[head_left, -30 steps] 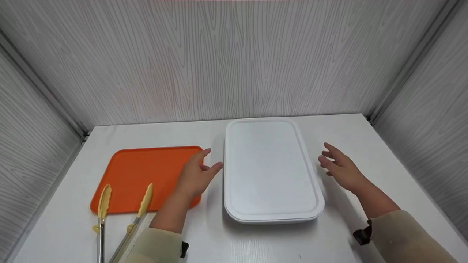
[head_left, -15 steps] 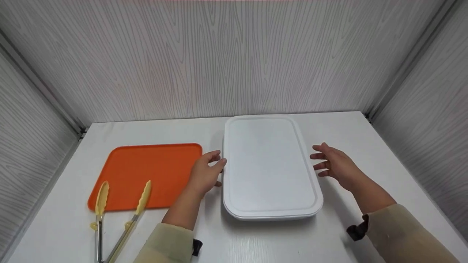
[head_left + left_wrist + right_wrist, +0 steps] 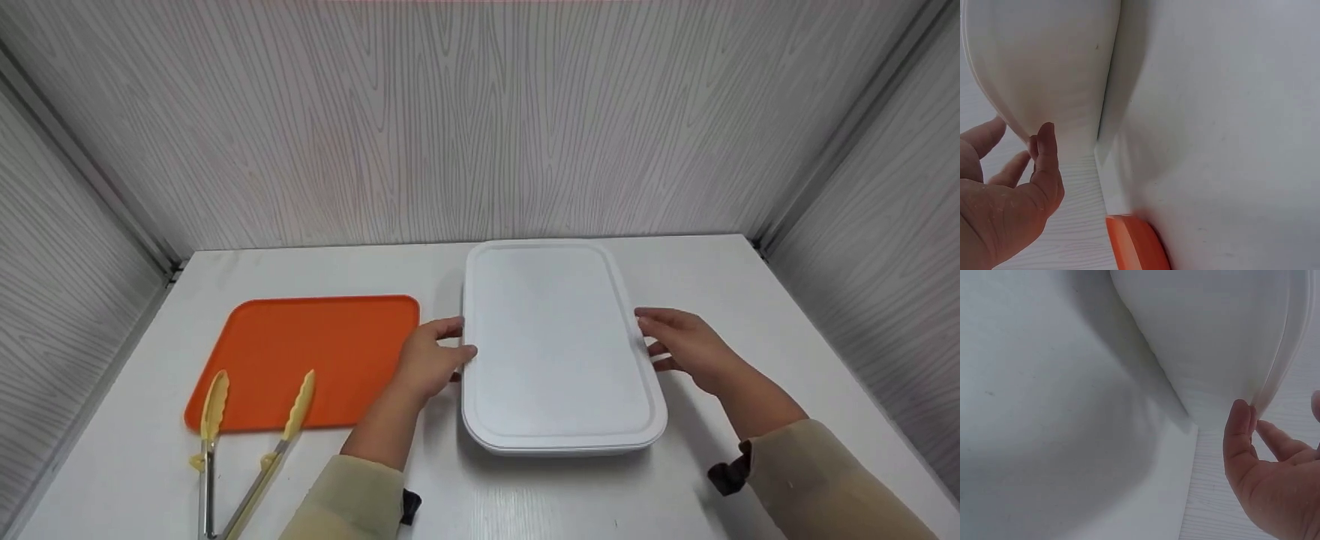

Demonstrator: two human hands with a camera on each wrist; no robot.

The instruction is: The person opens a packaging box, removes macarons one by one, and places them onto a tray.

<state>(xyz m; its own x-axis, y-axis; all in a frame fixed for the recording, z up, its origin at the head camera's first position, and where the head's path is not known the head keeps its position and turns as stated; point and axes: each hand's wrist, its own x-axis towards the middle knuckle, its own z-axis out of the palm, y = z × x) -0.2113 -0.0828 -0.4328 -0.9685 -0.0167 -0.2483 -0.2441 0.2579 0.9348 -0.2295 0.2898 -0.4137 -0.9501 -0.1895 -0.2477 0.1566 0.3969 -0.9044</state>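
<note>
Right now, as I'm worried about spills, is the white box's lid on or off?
On: the lid covers the white box edge to edge; whether it's sealed, I cannot tell.

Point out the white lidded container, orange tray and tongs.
White lidded container (image 3: 559, 345): head view, middle of its lid.
Orange tray (image 3: 319, 341): head view, bare upper surface.
Tongs (image 3: 301, 403): head view, yellow tip nearer the container.

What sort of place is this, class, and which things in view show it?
Probably an enclosed work booth: wood-grain panels stand along three sides of a white table, which bears a lidded white container.
</note>
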